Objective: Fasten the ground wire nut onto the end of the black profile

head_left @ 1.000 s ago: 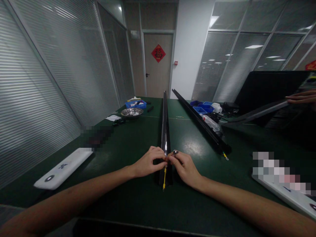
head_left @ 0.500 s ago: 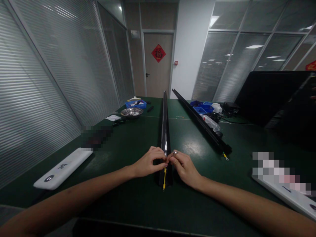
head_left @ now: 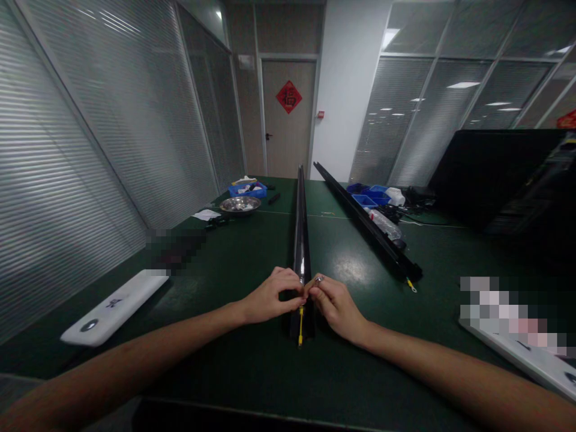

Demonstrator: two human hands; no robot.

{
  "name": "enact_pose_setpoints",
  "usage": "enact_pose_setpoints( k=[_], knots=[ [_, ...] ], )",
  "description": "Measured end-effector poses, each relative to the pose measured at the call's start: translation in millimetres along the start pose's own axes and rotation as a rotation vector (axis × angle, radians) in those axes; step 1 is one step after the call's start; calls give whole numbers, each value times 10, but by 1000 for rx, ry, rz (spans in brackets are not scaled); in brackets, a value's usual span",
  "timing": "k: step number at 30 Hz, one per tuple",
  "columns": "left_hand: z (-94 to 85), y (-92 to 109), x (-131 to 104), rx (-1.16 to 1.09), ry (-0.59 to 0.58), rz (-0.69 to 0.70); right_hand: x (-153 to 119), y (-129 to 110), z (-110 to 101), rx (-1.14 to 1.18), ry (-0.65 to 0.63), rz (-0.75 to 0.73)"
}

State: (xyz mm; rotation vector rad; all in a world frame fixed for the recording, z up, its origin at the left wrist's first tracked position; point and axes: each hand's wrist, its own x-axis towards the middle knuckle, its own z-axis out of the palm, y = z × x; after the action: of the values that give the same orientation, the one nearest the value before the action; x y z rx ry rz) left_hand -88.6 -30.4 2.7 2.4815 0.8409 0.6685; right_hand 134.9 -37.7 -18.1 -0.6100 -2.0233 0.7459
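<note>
A long black channel rail (head_left: 300,228) lies lengthwise on the green table, pointing away from me. Over its near end my left hand (head_left: 275,294) and my right hand (head_left: 332,300) meet, both with fingers pinched together. What they pinch is small and hidden by the fingertips. Just below them a short yellow wire (head_left: 301,324) with a terminal at its tip runs along the rail's near end. My right hand wears a ring. To the right rests a second black rail (head_left: 369,225), set at a slant, with a yellow-green wire and ring terminal (head_left: 411,285) at its near end.
On the left are a white elongated case (head_left: 119,303), a metal bowl (head_left: 240,206) and a blue tray (head_left: 247,191). Blue bins (head_left: 371,197), a plastic bag (head_left: 384,224) and black cables stand behind the right rail. Another white case (head_left: 517,348) lies at far right.
The yellow wire's tip has shifted very slightly to the right. Both hands stay pinched in nearly the same place over the rail.
</note>
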Motion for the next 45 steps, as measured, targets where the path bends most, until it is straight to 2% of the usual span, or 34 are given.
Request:
enact_pose_setpoints(
  k=[12, 33, 45],
  knots=[
    [17, -22, 0, 17, 13, -1, -4, 12, 11, 54, -13, 122],
    [12, 23, 15, -3, 107, 41, 11, -62, -14, 47, -47, 109],
    [-3, 33, 3, 17, 99, 56, -1, -60, -3, 16, 0, 130]
  ],
)
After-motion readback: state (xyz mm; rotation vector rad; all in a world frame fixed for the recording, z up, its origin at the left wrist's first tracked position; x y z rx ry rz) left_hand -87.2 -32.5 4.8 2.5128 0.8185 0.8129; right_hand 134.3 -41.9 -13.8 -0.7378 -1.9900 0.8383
